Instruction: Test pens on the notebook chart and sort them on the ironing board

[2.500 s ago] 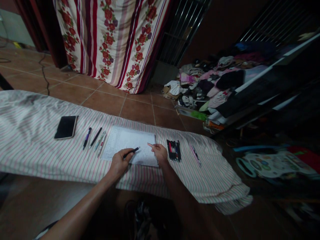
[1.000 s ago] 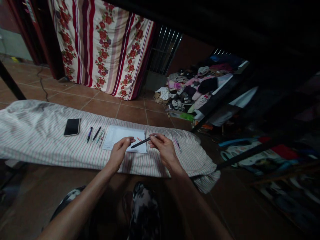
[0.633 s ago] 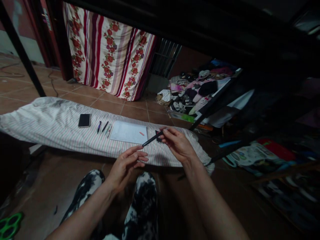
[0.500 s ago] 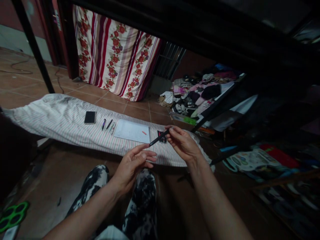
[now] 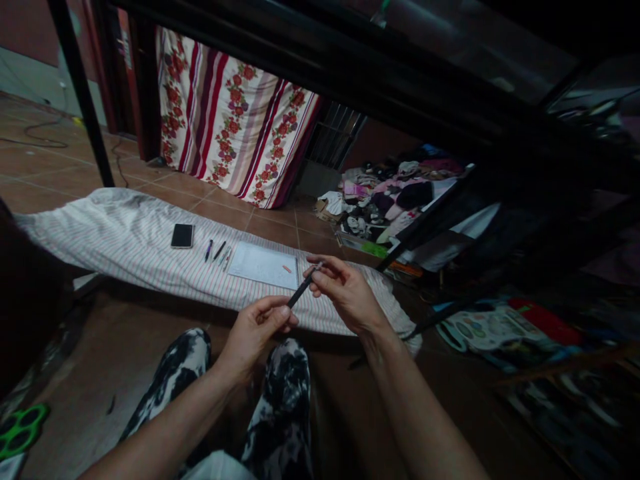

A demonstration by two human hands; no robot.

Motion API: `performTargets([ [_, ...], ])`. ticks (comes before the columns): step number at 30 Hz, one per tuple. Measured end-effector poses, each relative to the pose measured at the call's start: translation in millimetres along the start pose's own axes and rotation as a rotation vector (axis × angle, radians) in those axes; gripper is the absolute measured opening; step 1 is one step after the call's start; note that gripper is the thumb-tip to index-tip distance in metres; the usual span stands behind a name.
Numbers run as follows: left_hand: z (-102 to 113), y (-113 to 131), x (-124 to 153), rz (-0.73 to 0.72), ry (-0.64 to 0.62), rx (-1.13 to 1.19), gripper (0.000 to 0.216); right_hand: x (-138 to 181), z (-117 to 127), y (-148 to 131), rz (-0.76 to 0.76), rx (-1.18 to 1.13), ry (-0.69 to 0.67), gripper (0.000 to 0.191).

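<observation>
A dark pen (image 5: 301, 289) slants between my two hands, above the near edge of the striped cloth (image 5: 150, 257). My left hand (image 5: 263, 327) pinches its lower end between thumb and fingers. At the upper end, my right hand (image 5: 343, 290) has its fingertips closed round the pen. Just behind the hands lies a spiral notebook (image 5: 257, 263), open to a pale page, with a small orange-red piece (image 5: 287, 269) on it. Left of the notebook are several pens (image 5: 219, 251) side by side, then a dark-screened phone (image 5: 183, 236).
A floral striped curtain (image 5: 235, 127) hangs behind. Heaped clothes (image 5: 390, 193) lie at the back right. Dark metal bars (image 5: 83, 100) frame the space at left and overhead. A green-rimmed object (image 5: 23, 427) is on the floor at lower left.
My left hand has closed on the pen's lower end, where its fingers were spread before. My right hand has shifted left with the pen, and the dark-and-pink item behind it is now hidden.
</observation>
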State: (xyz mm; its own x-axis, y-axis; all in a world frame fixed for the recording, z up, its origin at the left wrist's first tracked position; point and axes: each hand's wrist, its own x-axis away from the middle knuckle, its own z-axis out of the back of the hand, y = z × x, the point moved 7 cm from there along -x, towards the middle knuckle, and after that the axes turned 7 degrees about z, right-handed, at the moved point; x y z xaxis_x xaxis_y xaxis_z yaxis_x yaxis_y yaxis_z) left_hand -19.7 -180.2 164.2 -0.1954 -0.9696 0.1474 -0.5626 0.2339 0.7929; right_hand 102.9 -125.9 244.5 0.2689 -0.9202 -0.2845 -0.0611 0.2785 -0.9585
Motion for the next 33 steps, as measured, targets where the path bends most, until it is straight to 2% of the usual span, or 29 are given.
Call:
performTargets([
  [3, 6.2, -5.8, -1.8, 0.007, 0.015, -0.02, 0.036, 3.2, -5.1, 6.2, 0.004, 0.014, 0.007, 0.034],
  [9, 13.7, -11.7, -3.1, 0.007, 0.048, -0.022, 0.035, 8.6, -5.2, 7.7, 0.018, 0.095, 0.009, 0.026],
  [14, 9.8, -9.7, 1.2, 0.019, -0.06, 0.006, 0.03, 10.6, 5.0, 10.5, -0.006, 0.066, 0.118, 0.026],
  [19, 3.2, -6.9, 4.1, 0.105, -0.184, 0.062, 0.032, 11.5, 13.8, 19.3, -0.054, -0.062, 0.182, 0.023],
  [25, 0.5, -9.2, 1.8, 0.171, -0.217, 0.041, 0.029, 14.4, 14.5, 16.8, -0.044, -0.051, 0.171, 0.022],
  [33, 0.6, -10.7, 2.7, 0.144, -0.213, 0.004, 0.029, 18.9, 12.8, 12.9, -0.019, -0.003, 0.163, 0.022],
])
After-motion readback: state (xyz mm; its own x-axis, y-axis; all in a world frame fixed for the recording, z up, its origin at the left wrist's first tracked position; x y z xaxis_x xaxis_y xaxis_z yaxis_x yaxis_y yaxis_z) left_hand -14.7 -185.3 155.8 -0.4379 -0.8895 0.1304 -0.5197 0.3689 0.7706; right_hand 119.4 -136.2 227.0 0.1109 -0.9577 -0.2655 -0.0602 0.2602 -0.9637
